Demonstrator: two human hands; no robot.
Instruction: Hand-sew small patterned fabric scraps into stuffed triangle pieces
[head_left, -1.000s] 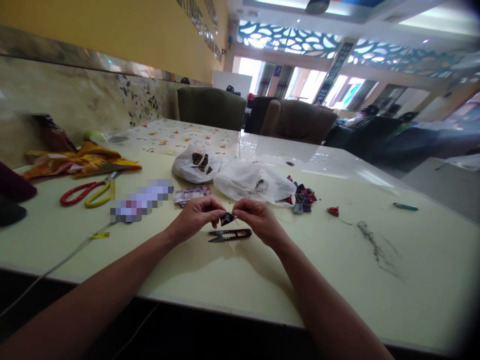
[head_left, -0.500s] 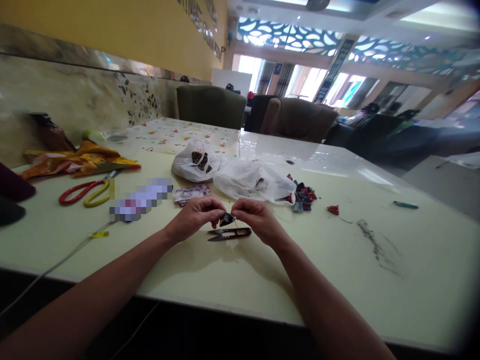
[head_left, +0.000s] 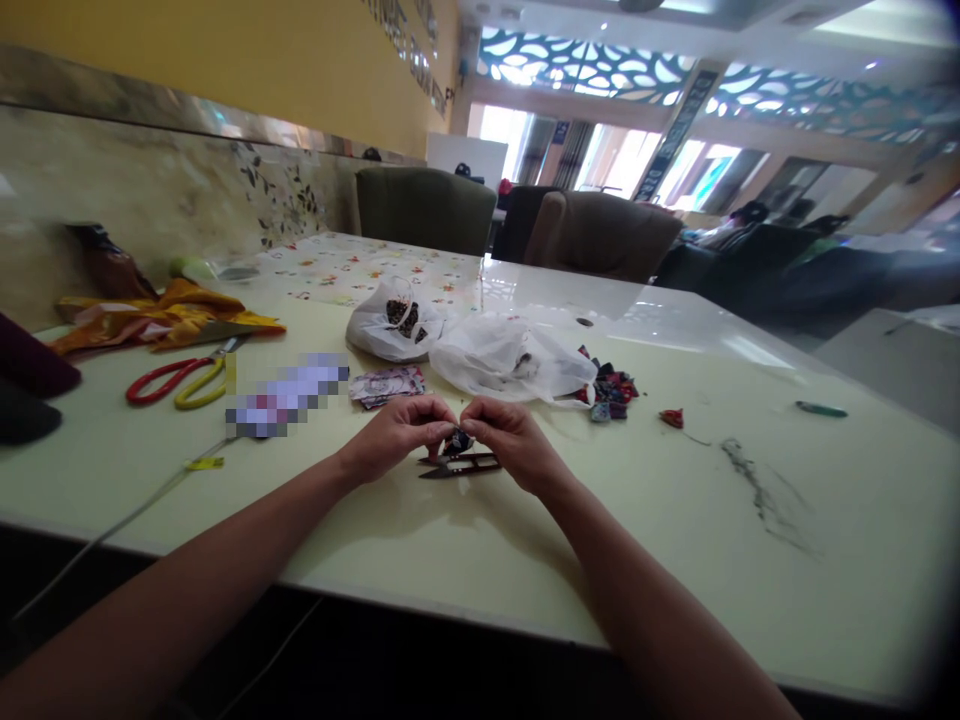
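Observation:
My left hand and my right hand meet over the cream table, fingers pinched together. Between the fingertips sits a small dark patterned fabric piece, held by both hands. Just below them a pair of dark red thread snips lies flat on the table, partly covered by my fingers.
Two white plastic bags lie behind the hands, with a pile of small fabric pieces to their right. Red and yellow scissors and orange cloth lie at the left. A loose red piece and thread scraps lie to the right.
My two hands have drawn closer together around the fabric piece and now sit slightly lower, over the snips. Nothing else on the table has moved.

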